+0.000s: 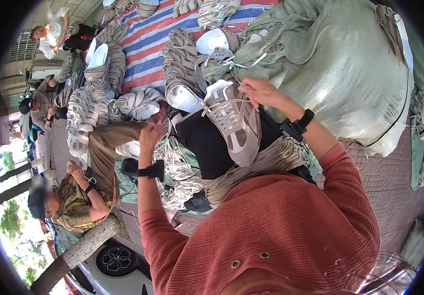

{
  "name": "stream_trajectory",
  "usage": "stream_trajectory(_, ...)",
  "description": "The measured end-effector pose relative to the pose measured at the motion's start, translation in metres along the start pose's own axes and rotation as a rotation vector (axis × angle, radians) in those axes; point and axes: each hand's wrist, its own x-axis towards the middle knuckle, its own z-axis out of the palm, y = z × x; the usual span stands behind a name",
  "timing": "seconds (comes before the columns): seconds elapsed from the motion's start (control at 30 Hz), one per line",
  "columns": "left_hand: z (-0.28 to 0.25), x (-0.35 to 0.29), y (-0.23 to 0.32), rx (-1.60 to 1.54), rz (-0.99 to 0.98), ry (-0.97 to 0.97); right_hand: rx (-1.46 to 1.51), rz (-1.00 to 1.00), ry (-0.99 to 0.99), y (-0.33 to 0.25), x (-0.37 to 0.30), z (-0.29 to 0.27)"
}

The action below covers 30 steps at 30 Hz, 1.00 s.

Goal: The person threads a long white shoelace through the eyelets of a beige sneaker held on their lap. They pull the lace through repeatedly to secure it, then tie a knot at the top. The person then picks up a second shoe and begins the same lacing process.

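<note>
A grey-beige sneaker upper [234, 125] with pale laces lies across my black-clad lap, its toe toward me. My right hand [261, 92] is at the upper's collar edge, thumb and fingers drawn together; whatever they pinch is too small to tell. Off to the left, my left hand [151, 136] hovers apart from the upper, its fingers blurred. Below that hand hangs a thick bundle of cream shoelaces [180, 174]. More beige cords or laces [256, 169] lie across my lap in front of my red sweater.
Stacked shoe uppers [180, 64] stand beyond my lap on a striped sheet [145, 37]. A big pale-green woven sack [349, 73] bulges at the right. A person in a cap [81, 201] sits at the left near a tree trunk [81, 248]; other people work farther back.
</note>
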Motion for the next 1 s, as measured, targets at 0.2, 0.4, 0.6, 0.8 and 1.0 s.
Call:
stream_trajectory(0.2,-0.007,-0.018,0.055,0.4,0.332,0.228,0.043,-0.228,0.05,-0.004,-0.002,0.002)
stream_trajectory(0.4,0.07,-0.038,0.175,0.032,0.661,0.233,0.149,-0.231,-0.077,-0.003,0.004,-0.003)
stream_trajectory(0.6,0.083,-0.033,0.202,-0.156,0.805,0.0,0.268,-0.119,-0.036,-0.006,0.002,-0.002)
stream_trajectory(0.8,0.09,-0.025,0.199,-0.195,0.886,0.026,0.403,-0.119,-0.041,0.0,-0.001,0.011)
stream_trajectory(1.0,0.088,-0.026,0.199,-0.14,0.929,0.044,0.554,-0.034,-0.022,-0.002,0.0,0.016)
